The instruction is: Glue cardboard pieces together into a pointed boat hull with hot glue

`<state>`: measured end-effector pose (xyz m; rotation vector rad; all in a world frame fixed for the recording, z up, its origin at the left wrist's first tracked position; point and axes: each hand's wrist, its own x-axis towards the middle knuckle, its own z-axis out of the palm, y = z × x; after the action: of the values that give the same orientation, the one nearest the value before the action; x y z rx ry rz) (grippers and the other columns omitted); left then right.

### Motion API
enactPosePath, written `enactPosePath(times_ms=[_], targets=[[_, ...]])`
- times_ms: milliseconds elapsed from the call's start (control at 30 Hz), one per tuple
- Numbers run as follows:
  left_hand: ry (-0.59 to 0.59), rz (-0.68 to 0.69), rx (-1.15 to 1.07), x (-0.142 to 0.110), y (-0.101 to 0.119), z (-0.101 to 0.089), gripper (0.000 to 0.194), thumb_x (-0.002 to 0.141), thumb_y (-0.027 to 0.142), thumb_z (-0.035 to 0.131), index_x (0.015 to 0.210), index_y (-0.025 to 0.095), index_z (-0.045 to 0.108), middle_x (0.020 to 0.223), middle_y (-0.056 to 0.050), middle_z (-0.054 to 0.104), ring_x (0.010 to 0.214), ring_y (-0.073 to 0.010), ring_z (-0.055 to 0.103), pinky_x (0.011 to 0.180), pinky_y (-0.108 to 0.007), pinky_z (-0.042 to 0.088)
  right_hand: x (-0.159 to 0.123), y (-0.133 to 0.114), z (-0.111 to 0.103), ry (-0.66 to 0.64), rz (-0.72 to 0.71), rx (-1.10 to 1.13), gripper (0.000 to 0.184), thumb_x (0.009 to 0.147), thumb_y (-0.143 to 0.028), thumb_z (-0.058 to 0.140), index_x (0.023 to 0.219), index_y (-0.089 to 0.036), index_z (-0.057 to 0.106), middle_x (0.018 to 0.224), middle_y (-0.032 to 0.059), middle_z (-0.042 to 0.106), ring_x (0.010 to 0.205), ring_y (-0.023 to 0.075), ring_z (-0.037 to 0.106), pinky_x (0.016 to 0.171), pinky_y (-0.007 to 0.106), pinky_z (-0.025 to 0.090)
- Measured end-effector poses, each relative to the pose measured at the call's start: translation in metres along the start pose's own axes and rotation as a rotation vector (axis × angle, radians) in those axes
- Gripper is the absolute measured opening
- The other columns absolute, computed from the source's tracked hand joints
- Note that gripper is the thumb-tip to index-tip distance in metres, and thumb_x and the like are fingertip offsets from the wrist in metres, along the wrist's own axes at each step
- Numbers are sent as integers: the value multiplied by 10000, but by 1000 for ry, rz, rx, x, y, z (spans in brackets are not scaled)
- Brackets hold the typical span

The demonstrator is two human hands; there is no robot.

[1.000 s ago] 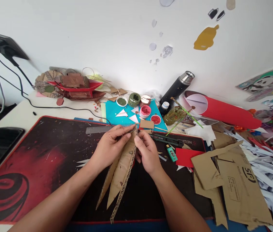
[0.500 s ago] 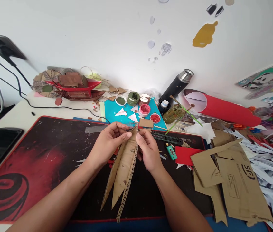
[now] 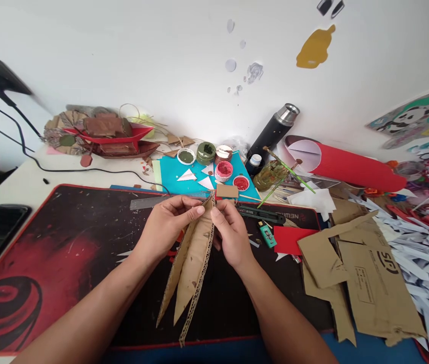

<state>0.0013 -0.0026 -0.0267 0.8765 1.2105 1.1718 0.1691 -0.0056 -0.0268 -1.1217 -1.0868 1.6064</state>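
Item: pointed cardboard strips (image 3: pixel 191 263), several long corrugated pieces fanned from one shared tip. Location: held above the black-and-red desk mat (image 3: pixel 66 242), centre of view, loose points trailing toward 7 o'clock.

Left hand (image 3: pixel 163 227): fingers closed in a pinch on the upper tip of the strips from the 9 o'clock side, thumb on top.

Right hand (image 3: pixel 229 235): fingers closed in a pinch on the same tip from the 3 o'clock side, just beside the left fingertips. Both hands meet at the joined end; neither lies flat on the mat.

Handling note (judgement): the tips appear to be lined up or pressed together. Best done with even pressure kept squarely on the tip, the corrugated edges flush, and the lower points left free to fan without twisting. Corrugated board creases easily, so a light, steady squeeze would serve better than a hard one.

Surroundings on the worktop:
- Paint pots (image 3: pixel 224 169), red and green, on a teal sheet (image 3: pixel 169 172), 12 o'clock of the hands.
- Black utility knife (image 3: pixel 263 215) and small green lighter (image 3: pixel 266 235), 2 to 3 o'clock.
- Red card piece (image 3: pixel 288 240) and cardboard offcuts (image 3: pixel 366 283), 3 to 4 o'clock.
- Black flask (image 3: pixel 273 131) and red paper roll (image 3: pixel 347 169), 1 o'clock.
- White paper strips (image 3: pixel 427 273), far 3 o'clock.
- Model boat (image 3: pixel 104 134), 11 o'clock.
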Motion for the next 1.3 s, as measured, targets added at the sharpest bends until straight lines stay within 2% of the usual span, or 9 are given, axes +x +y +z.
enactPosePath(times_ms=[333,733,867,1100,1300], targets=[[-9,43,80,-2,2,-1,359,786,508,953,1018,238,903,1139,-85,871,1157,-322,775,1125,-476,558,-1,1,1,-5,-9,22,554,884,-753,785,847,-270,515,569,-99,460,397,92,377,356,228,300],[15,229,242,-7,3,4,271,912,455,850,1116,285,903,1185,-61,863,1141,-287,777,1075,-428,594,-1,1,2,-14,-12,0,552,894,-750,776,831,-268,514,558,-102,455,394,89,365,368,229,306],[28,241,248,-8,2,5,254,922,422,838,1128,286,901,1178,-54,865,1121,-273,781,1053,-408,601,-1,1,2,-25,-8,7,539,903,-745,770,845,-268,525,562,-103,455,392,88,361,366,229,303],[42,198,262,-8,1,4,294,907,463,844,1124,274,904,1198,-70,860,1140,-295,778,1024,-421,614,-1,2,2,-34,-15,-23,533,923,-748,746,857,-265,531,578,-97,477,395,87,375,364,228,307],[54,219,271,-7,1,6,241,920,422,829,1097,280,908,1150,-54,865,1104,-275,784,1043,-411,607,-2,2,2,-40,-20,-25,520,940,-720,745,842,-265,512,563,-101,470,395,88,382,375,229,297]])
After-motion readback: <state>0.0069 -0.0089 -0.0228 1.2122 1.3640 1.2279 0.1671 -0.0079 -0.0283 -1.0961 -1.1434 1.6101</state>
